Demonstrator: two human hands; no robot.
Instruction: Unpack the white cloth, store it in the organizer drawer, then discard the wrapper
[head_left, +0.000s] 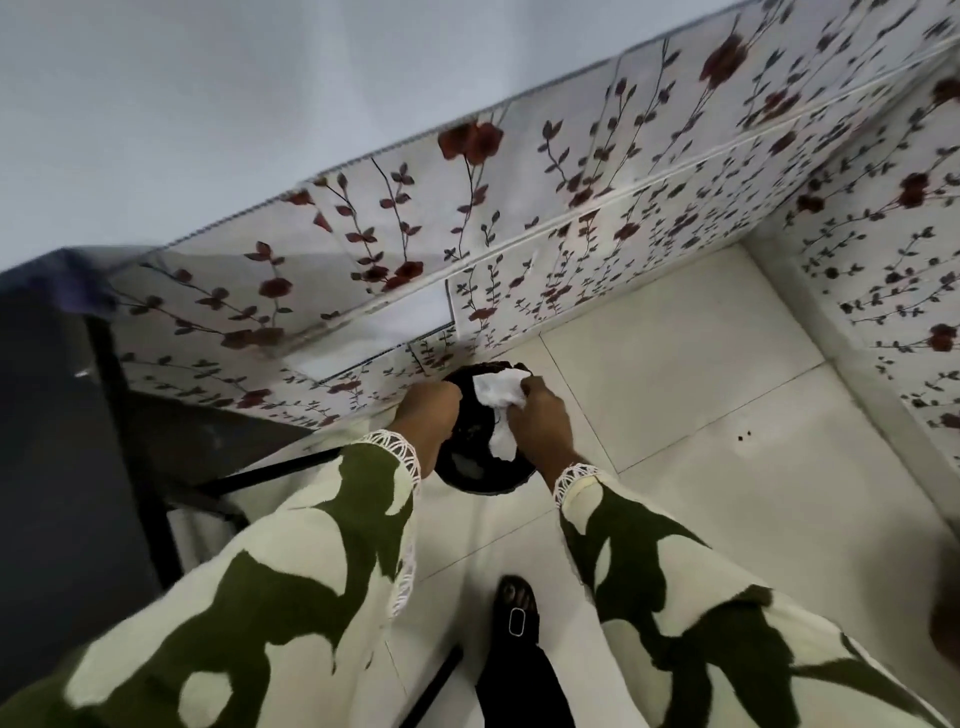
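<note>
My right hand (540, 421) is shut on a crumpled white wrapper (498, 395), which hangs over the open top of a round black bin (478, 475) on the floor. My left hand (426, 415) is at the bin's left rim with its fingers curled; nothing shows in it. Behind the bin stands the floral fabric organizer (519, 208). One of its drawers (379, 332) stands out a little at the lower left and shows a flat white surface inside; I cannot tell whether that is the cloth.
White floor tiles (701, 415) spread to the right of the bin. A second floral-covered unit (893, 260) stands at the right. A dark table with black metal legs (119, 415) is at the left. My sandalled foot (514, 618) is below the bin.
</note>
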